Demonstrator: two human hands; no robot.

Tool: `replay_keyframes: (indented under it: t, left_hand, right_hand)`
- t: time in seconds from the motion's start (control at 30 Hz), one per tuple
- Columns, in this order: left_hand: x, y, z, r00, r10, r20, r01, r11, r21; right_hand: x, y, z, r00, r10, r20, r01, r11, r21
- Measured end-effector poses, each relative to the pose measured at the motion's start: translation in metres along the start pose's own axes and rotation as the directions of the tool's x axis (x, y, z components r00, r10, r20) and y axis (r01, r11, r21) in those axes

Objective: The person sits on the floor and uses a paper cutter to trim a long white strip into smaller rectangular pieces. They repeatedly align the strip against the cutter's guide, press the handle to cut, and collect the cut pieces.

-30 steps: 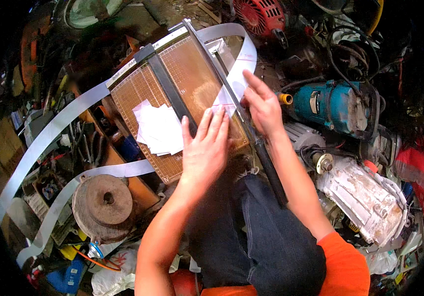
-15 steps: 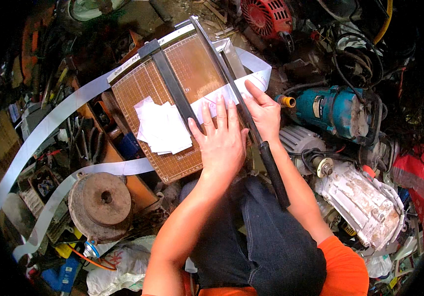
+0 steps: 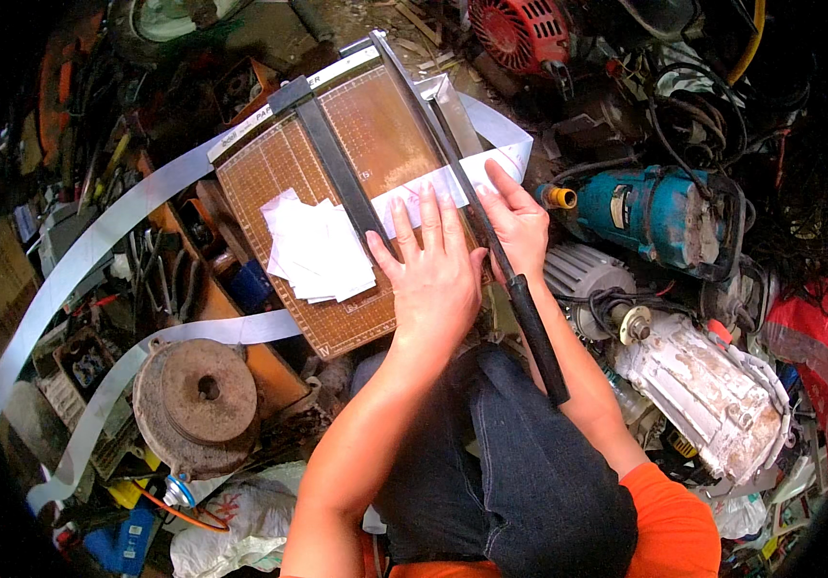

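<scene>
A brown gridded paper cutter (image 3: 380, 125) sits in front of me, its long blade arm (image 3: 453, 154) slanting down to a black handle (image 3: 535, 337) over my thigh. My left hand (image 3: 433, 265) lies flat on the board with fingers spread, pressing a white paper strip (image 3: 501, 159) that passes under the blade arm. To the right of the arm, my right hand (image 3: 518, 226) has its fingers stretched out near the strip's lower edge; whether they touch it is unclear. A pile of cut white paper pieces (image 3: 318, 249) rests on the board, left of the black bar (image 3: 337, 164).
Loops of the long white strip (image 3: 96, 246) curve out to the left. A rusty round metal part (image 3: 204, 390) stands at lower left. A teal pump (image 3: 660, 217), a worn white motor (image 3: 708, 395) and a red slotted housing (image 3: 520, 34) crowd the right side.
My right hand has drawn slightly down and away from the strip, and its fingers have shifted a little. My left hand stays in place on the board.
</scene>
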State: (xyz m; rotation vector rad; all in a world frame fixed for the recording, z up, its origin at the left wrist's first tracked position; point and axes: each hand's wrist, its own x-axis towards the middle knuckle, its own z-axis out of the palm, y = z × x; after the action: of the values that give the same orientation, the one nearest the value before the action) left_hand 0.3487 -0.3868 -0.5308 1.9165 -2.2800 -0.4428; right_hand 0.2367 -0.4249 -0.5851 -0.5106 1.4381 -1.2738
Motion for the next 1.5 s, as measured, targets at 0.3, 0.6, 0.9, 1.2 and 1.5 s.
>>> replay_keyframes:
  t: [0.3, 0.6, 0.9, 1.2, 1.5]
  left_hand:
    - [0.001, -0.001, -0.001, 1.000, -0.013, 0.006, 0.013, 1.000, 0.010]
    - [0.002, -0.002, 0.003, 1.000, -0.007, -0.013, 0.008, 0.999, 0.052]
    - [0.003, -0.004, 0.005, 1.000, -0.019, 0.020, 0.015, 0.983, 0.183]
    - [0.003, -0.002, 0.007, 1.000, -0.014, 0.013, 0.012, 0.979, 0.202]
    - [-0.066, -0.034, -0.003, 0.939, 0.241, -0.246, -0.304, 0.916, -0.260]
  right_hand:
    - [0.002, 0.002, 0.002, 0.999, -0.012, 0.035, 0.011, 1.000, 0.008]
    - [0.002, -0.001, 0.001, 0.999, -0.010, 0.046, 0.009, 0.999, 0.031]
    - [-0.099, -0.104, -0.070, 0.846, 0.323, 0.424, 0.037, 0.758, -0.651]
    - [-0.116, -0.092, -0.080, 0.873, 0.394, 0.286, 0.041, 0.526, -0.849]
    - [-0.127, -0.113, -0.072, 0.898, 0.295, 0.326, 0.121, 0.547, -0.828]
